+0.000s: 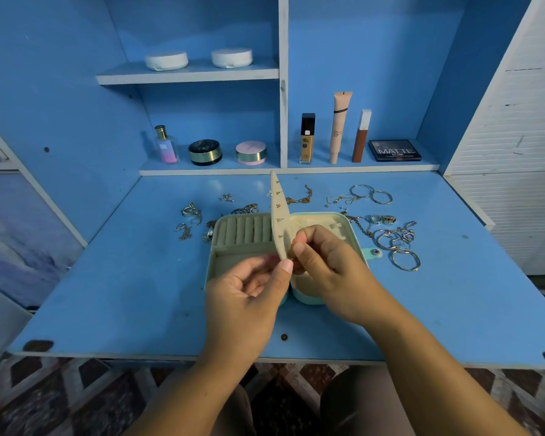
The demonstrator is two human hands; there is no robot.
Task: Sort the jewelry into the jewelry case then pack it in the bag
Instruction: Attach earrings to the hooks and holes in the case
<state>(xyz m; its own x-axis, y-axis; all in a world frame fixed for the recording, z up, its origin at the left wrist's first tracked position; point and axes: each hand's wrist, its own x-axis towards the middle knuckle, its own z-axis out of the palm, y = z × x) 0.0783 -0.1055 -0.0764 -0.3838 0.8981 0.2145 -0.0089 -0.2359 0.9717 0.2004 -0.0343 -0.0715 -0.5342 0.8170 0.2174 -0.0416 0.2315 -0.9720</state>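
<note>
The jewelry case [230, 259] lies open on the worktop [123, 262] in front of me, cream lining up. Its earring flap [279, 212] stands nearly upright between the two halves. My left grip [249, 291] is closed on the flap's near lower edge, thumb and fingers pinching it to keep it steady. My right grip [324, 262] is also closed, pinching the same low part of the flap from the other side. Whether a stud sits between those fingertips I cannot tell; it would be too small to see.

A few studs [278, 206] already sit in a column up the flap, so I judge this to be the earring step, with the sorting barely started. The ring rolls [244, 229] in the left half look bare. Most pieces are loose around the case: chains [191, 212] to the left, hoops [372, 193] at the back right, rings [383, 219] and more hoops [405, 259] beside the snap tab [373, 253]. No bag is in view.

The next move calls for a fine hand. I must keep the flap from bending under my left grip while the right seats a post squarely through a hole. Then the right has to go out to the scatter for the next small piece without dragging the tangled chains.
</note>
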